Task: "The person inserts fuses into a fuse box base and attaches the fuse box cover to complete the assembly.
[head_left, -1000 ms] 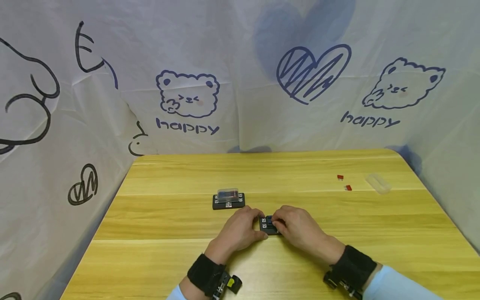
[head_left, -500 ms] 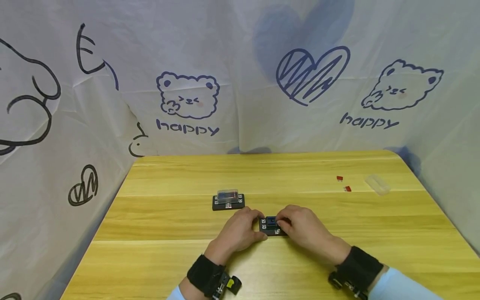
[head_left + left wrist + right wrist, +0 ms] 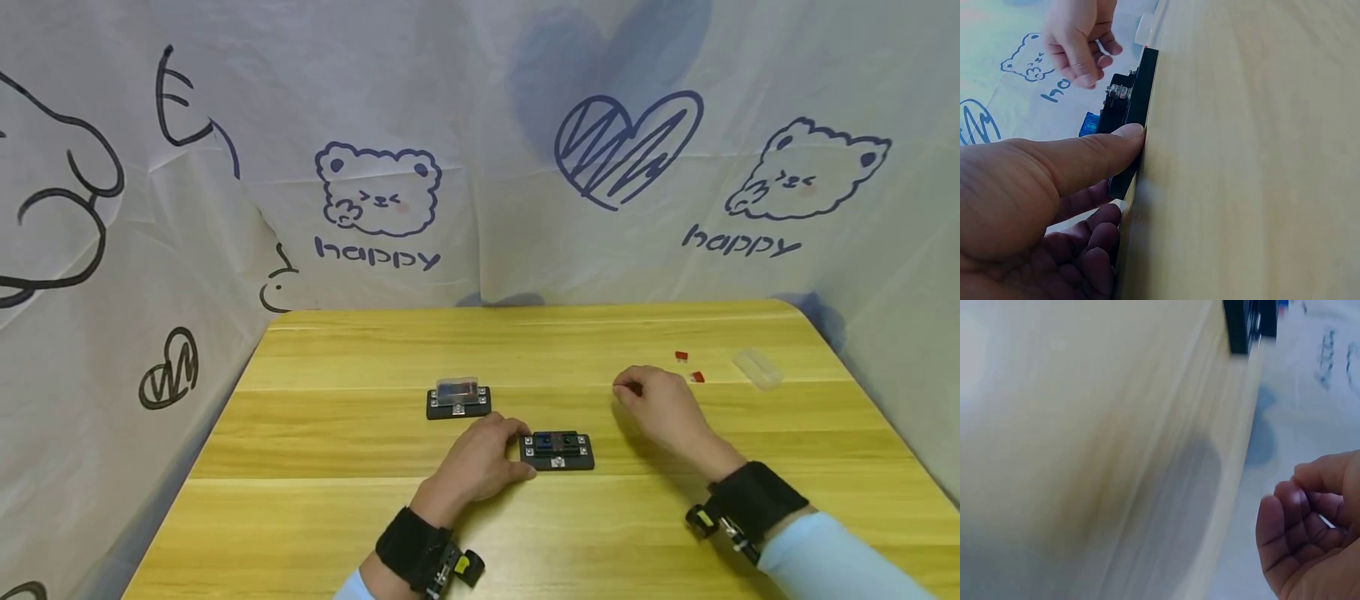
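Note:
A black fuse block (image 3: 573, 463) with metal screw terminals lies uncovered on the table in front of me. My left hand (image 3: 486, 462) grips its left end between thumb and fingers, the thumb (image 3: 1107, 153) along the near edge in the left wrist view. A blue blade fuse (image 3: 1089, 124) stands in the block near that thumb. Up and to the right of the block, my right hand (image 3: 666, 408) is over the table with loosely curled fingers (image 3: 1270, 519) and nothing visible in them. Two red blade fuses (image 3: 697, 377) lie beyond it, to the right.
A second fuse block (image 3: 458, 411) with a clear cover on it stands behind my left hand. A loose clear cover (image 3: 757, 369) lies right of the red fuses. White cloth (image 3: 510, 225) with drawings hangs behind the wooden table (image 3: 337, 517).
My right hand has left the fuse block and moved right and away from me, toward the red fuses' side; the block's whole top now shows. My left hand stays put.

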A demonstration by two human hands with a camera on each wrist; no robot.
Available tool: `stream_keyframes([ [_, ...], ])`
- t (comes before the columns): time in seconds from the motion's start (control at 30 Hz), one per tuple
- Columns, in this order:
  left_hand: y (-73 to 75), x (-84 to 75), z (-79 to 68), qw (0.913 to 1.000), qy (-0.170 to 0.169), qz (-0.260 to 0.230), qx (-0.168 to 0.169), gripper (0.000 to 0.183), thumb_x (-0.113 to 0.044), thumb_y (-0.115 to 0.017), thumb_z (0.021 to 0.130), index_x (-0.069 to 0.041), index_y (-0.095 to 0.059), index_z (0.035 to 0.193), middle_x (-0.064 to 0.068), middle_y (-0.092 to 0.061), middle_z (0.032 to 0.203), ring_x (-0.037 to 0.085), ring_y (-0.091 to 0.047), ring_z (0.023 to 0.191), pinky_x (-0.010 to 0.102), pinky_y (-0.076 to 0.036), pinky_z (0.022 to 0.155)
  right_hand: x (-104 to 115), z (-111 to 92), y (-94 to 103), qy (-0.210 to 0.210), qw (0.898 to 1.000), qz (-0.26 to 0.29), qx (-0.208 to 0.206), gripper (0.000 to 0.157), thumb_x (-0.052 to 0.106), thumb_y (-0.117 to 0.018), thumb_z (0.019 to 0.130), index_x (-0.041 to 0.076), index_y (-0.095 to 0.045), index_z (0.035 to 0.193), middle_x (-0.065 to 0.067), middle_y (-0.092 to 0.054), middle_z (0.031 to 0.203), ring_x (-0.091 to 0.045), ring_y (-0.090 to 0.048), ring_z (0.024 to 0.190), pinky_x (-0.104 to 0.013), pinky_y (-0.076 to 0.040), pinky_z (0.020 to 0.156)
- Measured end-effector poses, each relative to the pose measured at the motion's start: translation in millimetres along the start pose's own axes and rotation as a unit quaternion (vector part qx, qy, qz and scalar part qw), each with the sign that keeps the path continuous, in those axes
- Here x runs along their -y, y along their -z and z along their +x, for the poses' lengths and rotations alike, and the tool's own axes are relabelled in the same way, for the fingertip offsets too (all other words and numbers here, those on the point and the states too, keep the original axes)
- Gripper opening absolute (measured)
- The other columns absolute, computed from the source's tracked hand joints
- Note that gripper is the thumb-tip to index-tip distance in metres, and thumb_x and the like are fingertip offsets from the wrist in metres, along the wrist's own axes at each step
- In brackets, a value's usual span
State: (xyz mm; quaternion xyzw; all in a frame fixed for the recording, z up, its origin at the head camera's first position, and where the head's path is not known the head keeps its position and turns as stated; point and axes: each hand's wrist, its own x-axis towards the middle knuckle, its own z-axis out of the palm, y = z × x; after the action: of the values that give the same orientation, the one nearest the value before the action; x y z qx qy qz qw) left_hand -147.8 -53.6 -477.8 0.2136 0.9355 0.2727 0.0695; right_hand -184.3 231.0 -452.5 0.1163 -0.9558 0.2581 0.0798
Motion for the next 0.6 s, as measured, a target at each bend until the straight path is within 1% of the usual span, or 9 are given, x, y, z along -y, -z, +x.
stream_keyframes([
  [0.17, 0.3, -0.1, 0.0, 1.0000, 0.000, 0.002, 0.002, 0.052, -0.042, -0.079, 0.076, -0.020, -0.063, 0.121, -0.003, -0.055, 0.097, 0.013, -0.050, 0.085, 0.032, -0.047, 0.080, -35, 5, 15.1, -0.038, 0.999, -0.026, -0.006, 0.020, 0.014, -0.056, 0.096, 0.000, -0.066, 0.104, -0.018, -0.069, 0.092, -0.027, -0.060, 0.072, -0.045, -0.049, 0.065],
  [0.23, 0.4, -0.3, 0.1, 1.0000, 0.001, 0.003, 0.003, 0.052, -0.042, -0.079, 0.076, -0.020, -0.063, 0.121, -0.003, -0.055, 0.097, 0.013, -0.050, 0.086, 0.033, -0.047, 0.080, -46, 5, 21.0, -0.058, 0.997, -0.041, -0.006, 0.023, 0.014, -0.054, 0.096, -0.004, -0.065, 0.106, -0.023, -0.068, 0.095, -0.029, -0.058, 0.070, -0.045, -0.047, 0.063],
  [0.3, 0.4, -0.3, 0.1, 1.0000, 0.001, 0.004, 0.004, 0.052, -0.042, -0.079, 0.076, -0.020, -0.063, 0.121, -0.003, -0.055, 0.097, 0.013, -0.050, 0.086, 0.033, -0.047, 0.080, -57, 6, 26.4, -0.083, 0.995, -0.054, -0.002, 0.026, 0.014, -0.053, 0.096, -0.007, -0.062, 0.109, -0.026, -0.066, 0.098, -0.032, -0.059, 0.072, -0.045, -0.046, 0.062],
  [0.37, 0.2, -0.3, 0.1, 1.0000, 0.002, 0.003, 0.004, 0.052, -0.042, -0.079, 0.076, -0.021, -0.063, 0.121, -0.003, -0.055, 0.096, 0.013, -0.050, 0.085, 0.033, -0.047, 0.080, -66, 6, 31.4, -0.111, 0.992, -0.062, 0.006, 0.032, 0.016, -0.051, 0.096, -0.009, -0.060, 0.112, -0.030, -0.064, 0.103, -0.038, -0.059, 0.077, -0.047, -0.047, 0.063],
  [0.47, 0.3, -0.3, -0.1, 1.0000, 0.002, 0.002, 0.004, 0.052, -0.042, -0.079, 0.076, -0.021, -0.063, 0.121, -0.003, -0.055, 0.096, 0.012, -0.050, 0.085, 0.032, -0.047, 0.079, -78, 6, 37.1, -0.143, 0.987, -0.072, 0.012, 0.038, 0.018, -0.050, 0.095, -0.013, -0.055, 0.115, -0.035, -0.061, 0.106, -0.047, -0.058, 0.087, -0.053, -0.047, 0.067],
  [0.53, 0.6, -0.4, -0.3, 1.0000, 0.002, 0.001, 0.004, 0.052, -0.042, -0.078, 0.076, -0.021, -0.063, 0.121, -0.003, -0.055, 0.096, 0.012, -0.050, 0.085, 0.032, -0.047, 0.079, -83, 5, 38.9, -0.155, 0.985, -0.076, 0.014, 0.039, 0.019, -0.050, 0.095, -0.014, -0.054, 0.114, -0.036, -0.060, 0.105, -0.048, -0.058, 0.087, -0.054, -0.047, 0.066],
  [0.6, 0.9, -0.2, -0.5, 1.0000, 0.002, 0.001, 0.005, 0.052, -0.042, -0.078, 0.077, -0.021, -0.063, 0.121, -0.003, -0.055, 0.097, 0.013, -0.050, 0.085, 0.032, -0.047, 0.079, -87, 6, 40.0, -0.161, 0.984, -0.078, 0.015, 0.038, 0.020, -0.052, 0.095, -0.014, -0.056, 0.110, -0.034, -0.061, 0.100, -0.045, -0.058, 0.082, -0.051, -0.046, 0.063],
])
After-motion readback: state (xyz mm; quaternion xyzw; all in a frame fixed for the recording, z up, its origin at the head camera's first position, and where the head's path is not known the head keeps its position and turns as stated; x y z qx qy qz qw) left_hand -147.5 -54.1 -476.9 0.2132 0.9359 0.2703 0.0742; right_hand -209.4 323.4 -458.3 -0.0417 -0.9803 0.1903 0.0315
